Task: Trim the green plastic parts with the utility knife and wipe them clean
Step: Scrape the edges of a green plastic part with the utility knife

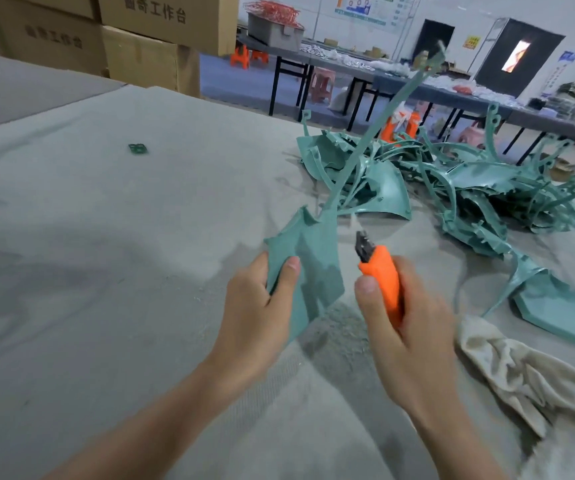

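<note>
My left hand (258, 313) grips a green plastic part (313, 258) by its wide flat end, thumb on top. A long thin stem of the part rises up and to the right. My right hand (407, 323) holds an orange utility knife (381, 282) with its short blade pointing up, just right of the part and apart from it. A pile of green plastic parts (452, 181) lies on the table behind the hands. A beige cloth (521, 372) lies crumpled at the right.
The work table (123, 254) has a grey cover with fine shavings on it. A small green piece (137, 148) lies at the far left. Cardboard boxes (133, 36) stand stacked behind. Another flat green part (563, 306) lies at the right edge.
</note>
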Demonstrator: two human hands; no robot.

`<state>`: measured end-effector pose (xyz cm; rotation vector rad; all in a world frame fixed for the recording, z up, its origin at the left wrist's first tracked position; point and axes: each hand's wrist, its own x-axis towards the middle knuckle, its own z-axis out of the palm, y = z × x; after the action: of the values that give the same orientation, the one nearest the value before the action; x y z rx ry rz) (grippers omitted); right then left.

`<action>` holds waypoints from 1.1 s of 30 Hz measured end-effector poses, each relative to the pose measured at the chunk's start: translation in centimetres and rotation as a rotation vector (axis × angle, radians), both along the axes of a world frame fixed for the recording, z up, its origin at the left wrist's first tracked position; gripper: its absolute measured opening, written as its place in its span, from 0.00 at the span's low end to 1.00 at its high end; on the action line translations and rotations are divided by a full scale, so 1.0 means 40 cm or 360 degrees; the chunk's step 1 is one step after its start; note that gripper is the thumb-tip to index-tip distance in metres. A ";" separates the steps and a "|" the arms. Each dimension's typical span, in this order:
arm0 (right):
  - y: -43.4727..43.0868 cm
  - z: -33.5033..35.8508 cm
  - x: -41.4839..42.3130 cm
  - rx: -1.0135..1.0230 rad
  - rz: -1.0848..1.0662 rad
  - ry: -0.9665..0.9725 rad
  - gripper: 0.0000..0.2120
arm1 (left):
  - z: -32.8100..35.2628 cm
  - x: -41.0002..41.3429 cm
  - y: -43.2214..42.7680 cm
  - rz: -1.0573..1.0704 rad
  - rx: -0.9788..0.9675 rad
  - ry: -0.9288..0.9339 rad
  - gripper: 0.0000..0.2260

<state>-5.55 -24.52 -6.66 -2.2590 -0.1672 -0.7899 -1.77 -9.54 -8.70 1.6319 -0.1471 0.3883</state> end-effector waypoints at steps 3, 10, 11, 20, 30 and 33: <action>0.044 -0.007 -0.014 -0.0259 0.0027 0.0013 0.21 | 0.000 -0.010 -0.002 0.0105 0.0197 -0.0180 0.08; 0.070 -0.007 -0.018 -0.0422 0.0055 0.0016 0.24 | 0.009 -0.029 -0.004 0.0158 0.0268 -0.0302 0.12; 0.070 -0.006 -0.019 -0.0413 0.0065 0.0017 0.24 | 0.010 -0.029 -0.004 0.0177 0.0290 -0.0300 0.12; 0.062 0.001 -0.021 -0.0360 0.0081 0.0054 0.24 | 0.017 -0.037 -0.005 0.0236 0.0415 -0.0317 0.05; 0.049 0.007 -0.024 -0.0395 0.0148 0.0051 0.21 | 0.002 -0.035 -0.005 0.0216 0.0449 -0.0314 0.05; 0.048 0.008 -0.025 -0.0376 0.0154 0.0056 0.20 | 0.000 -0.036 -0.005 0.0208 0.0440 -0.0305 0.05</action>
<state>-6.55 -22.61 -6.32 -2.4635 -0.3676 -0.7099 -3.21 -9.73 -8.69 1.8808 -0.2479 0.6482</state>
